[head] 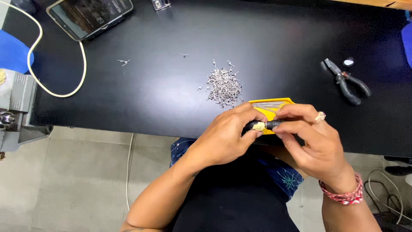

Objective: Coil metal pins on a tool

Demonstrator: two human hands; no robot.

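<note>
My left hand (227, 135) and my right hand (307, 137) meet at the near edge of a black table (150, 94). Together they pinch a small black rod-like part with a pale yellowish band at its middle (262, 125). My left fingers hold its left end, my right fingers its right end. Just behind the hands lies a yellow tray (270, 107) with thin metal wires in it. A heap of small bent metal pins (223, 86) lies a little farther back on the table. A ring and a red woven bracelet are on my right hand.
Black-handled pliers (347, 81) lie at the right beside a small round piece. A phone (88, 15) leans at the back left with a cream cable (56, 90) looping past it. A few stray pins (123, 62) lie apart. A grey machine (15, 107) stands at the left.
</note>
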